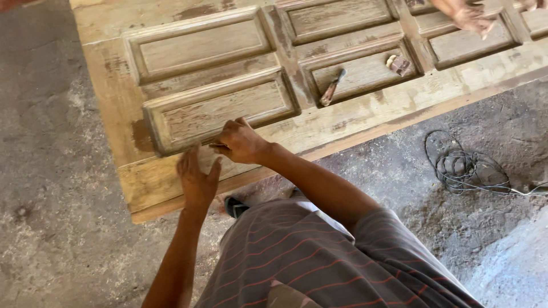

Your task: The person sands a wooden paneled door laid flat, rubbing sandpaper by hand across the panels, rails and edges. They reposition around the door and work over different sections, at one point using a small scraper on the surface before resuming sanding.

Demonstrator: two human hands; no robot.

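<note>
Right hand (240, 141) curled, fingers together, pressed to raised panel (220, 111) edge; grasped thing hidden. Left hand (196, 179) flat, fingers apart, on door (142, 177) rail near its edge — bare floor (51, 171) left, cable coil (465, 168) well right.

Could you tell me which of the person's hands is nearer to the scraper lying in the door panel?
The right hand. It rests on the panel's lower moulding, down-left of the scraper. The left hand lies flat on the door edge, farther down-left.
</note>
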